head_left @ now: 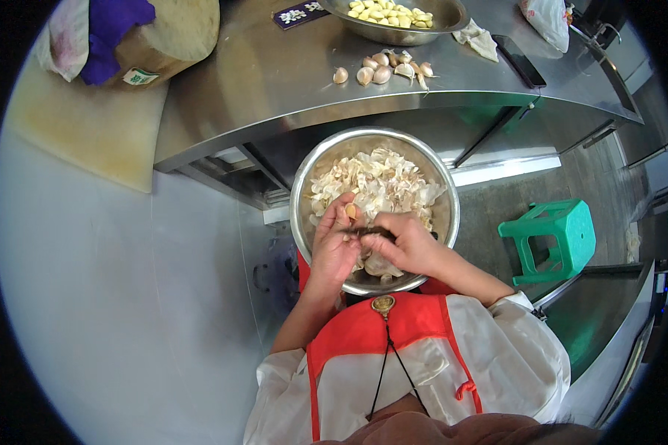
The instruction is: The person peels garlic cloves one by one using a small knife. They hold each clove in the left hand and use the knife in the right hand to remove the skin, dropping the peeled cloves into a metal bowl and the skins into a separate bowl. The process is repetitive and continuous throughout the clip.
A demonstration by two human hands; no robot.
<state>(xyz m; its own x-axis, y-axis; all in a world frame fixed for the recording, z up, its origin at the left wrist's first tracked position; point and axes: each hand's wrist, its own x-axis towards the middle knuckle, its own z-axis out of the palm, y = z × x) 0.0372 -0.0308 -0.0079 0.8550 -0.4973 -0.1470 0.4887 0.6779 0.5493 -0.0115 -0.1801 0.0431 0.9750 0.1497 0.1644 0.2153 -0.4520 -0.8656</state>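
Observation:
Both hands are over a big steel bowl full of papery garlic skins, in front of my red apron. My left hand pinches a garlic clove at its fingertips. Closed around a slim dark tool, perhaps a small knife, my right hand comes close to the left fingers; its fingers hide most of the tool. Larger pale garlic pieces lie at the bowl's near side, below the hands.
Unpeeled cloves lie on the steel counter, near a bowl of peeled cloves. A phone and a cloth are beside them. A green stool stands right; a round wooden block sits far left.

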